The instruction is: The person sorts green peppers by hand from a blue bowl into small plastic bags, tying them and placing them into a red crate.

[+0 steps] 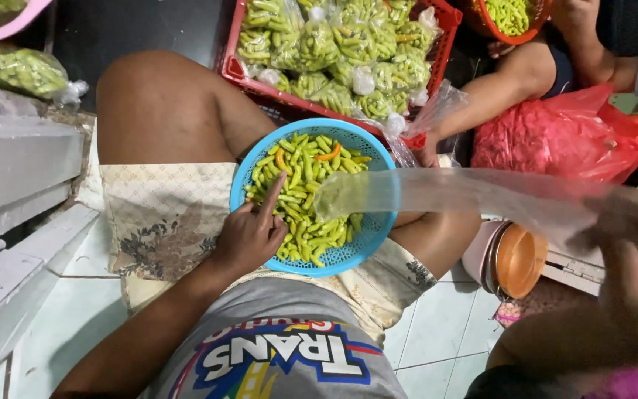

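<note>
Ahead of your knees you had a red plastic crate point(232, 68) packed with clear knotted bags of green chillies point(334, 52). Past its right corner sat an orange basket point(481, 26) of loose green chillies, and a co-worker's forearm point(496, 81) reached across beside it, the hand resting near the crate's corner. Just right of that arm lay a bulging red plastic bag point(555, 137). At your far left a pink bowl rim point(16, 22) showed at the top edge, with another filled clear bag point(16, 68) below it. Near your right knee an orange bowl point(520, 258) stood nested on its side on the pale tiled floor point(437, 325)
</note>
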